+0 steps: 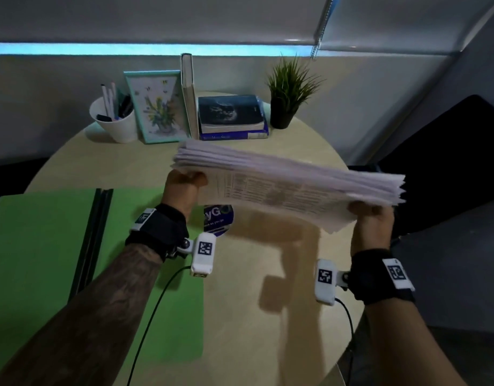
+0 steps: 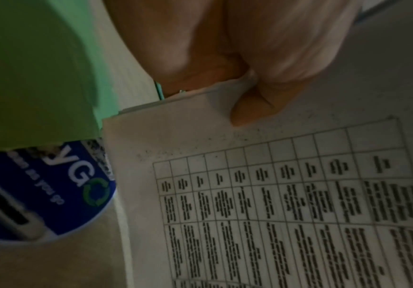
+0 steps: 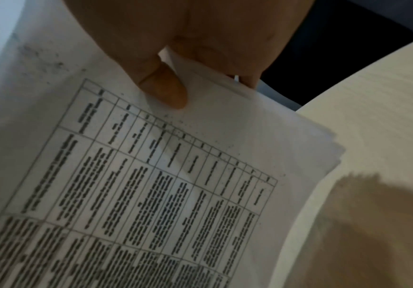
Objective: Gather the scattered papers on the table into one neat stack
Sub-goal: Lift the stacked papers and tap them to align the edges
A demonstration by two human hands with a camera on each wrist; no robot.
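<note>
A thick stack of white printed papers (image 1: 284, 182) is held upright on edge above the round wooden table (image 1: 268, 302), its printed table side facing me. My left hand (image 1: 186, 185) grips the stack's left end, thumb pressed on the front sheet (image 2: 249, 109). My right hand (image 1: 371, 215) grips the right end, with its thumb (image 3: 163, 91) on the front sheet (image 3: 151, 175). The sheet edges at the right end are slightly uneven. The stack hangs clear of the table and casts a shadow below.
A green folder (image 1: 45, 260) lies on the left of the table. A blue round sticker (image 1: 219, 218) sits under the stack. At the back stand a white pen cup (image 1: 115, 121), a framed picture (image 1: 156, 107), books (image 1: 231, 118) and a potted plant (image 1: 287, 93).
</note>
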